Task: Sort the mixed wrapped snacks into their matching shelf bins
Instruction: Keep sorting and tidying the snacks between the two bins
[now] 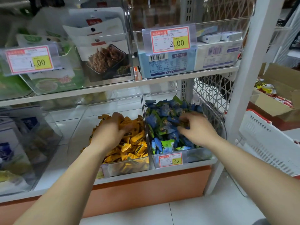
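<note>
Head view, looking down at a low store shelf.

Nearest: both bare forearms reach in from 6 o'clock over pale floor tile point(203, 213) and the orange shelf base point(146, 184).

Bottom shelf: two clear bins stand side by side.
- The left bin point(129, 166) holds yellow wrapped snacks point(134, 146), heaped toward its right wall.
- The right bin point(198, 155) holds blue and green wrapped snacks point(164, 117), piled above the rim. A small price tag point(170, 160) reading 1.00 is clipped to its front.

Left hand point(112, 132), 7 o'clock of centre: palm down on the yellow heap, fingers curled into the packets. It is motion-blurred, so I cannot tell whether it has hold of any.

Right hand point(198, 129), 4 o'clock: on top of the blue and green heap, with thumb and bent fingers drawn together on packets at the crest.

9 o'clock: another clear bin with blue-and-white cartons point(9, 143).

3 o'clock, outside the white upright: a white slotted basket point(267, 143). A cardboard box point(276, 101) of red-and-yellow packs sits beyond it.

Upper shelf:
- At 12 to 1 o'clock, pale blue boxes point(167, 65) sit behind a 2.00 tag point(170, 39).
- At 10 o'clock, standing pouches point(103, 59) sit beside a 1.00 tag point(29, 60).
</note>
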`<state>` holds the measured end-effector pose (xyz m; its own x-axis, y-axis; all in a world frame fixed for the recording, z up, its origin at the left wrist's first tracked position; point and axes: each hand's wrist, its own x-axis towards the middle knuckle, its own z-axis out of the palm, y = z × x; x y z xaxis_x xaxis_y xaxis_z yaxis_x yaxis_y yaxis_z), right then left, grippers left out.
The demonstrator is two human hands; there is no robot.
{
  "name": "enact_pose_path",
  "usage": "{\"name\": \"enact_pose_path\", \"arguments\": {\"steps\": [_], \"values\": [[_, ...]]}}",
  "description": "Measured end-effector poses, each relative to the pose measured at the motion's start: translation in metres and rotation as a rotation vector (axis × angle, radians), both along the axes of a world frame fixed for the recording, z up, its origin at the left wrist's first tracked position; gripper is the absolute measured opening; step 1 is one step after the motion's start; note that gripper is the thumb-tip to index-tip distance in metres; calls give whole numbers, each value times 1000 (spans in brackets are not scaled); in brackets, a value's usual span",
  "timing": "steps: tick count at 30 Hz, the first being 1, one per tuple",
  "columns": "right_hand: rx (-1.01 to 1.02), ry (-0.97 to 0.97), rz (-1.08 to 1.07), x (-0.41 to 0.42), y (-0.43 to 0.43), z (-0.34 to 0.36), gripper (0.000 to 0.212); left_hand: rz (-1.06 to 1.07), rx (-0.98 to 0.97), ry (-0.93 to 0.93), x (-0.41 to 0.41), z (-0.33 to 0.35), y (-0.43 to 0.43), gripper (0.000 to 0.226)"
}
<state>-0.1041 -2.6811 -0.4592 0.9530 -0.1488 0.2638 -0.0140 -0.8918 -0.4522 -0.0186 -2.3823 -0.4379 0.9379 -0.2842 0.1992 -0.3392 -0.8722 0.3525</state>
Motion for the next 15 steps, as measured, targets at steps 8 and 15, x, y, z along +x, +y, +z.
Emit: {"name": "enact_pose_path", "arguments": {"steps": [8, 15], "values": [[216, 341, -154, 14, -25, -22, 63, -83, -98, -219, -22, 22, -47, 39], [455, 150, -170, 27, -25, -19, 32, -452, -45, -127, -58, 4, -135, 42]]}}
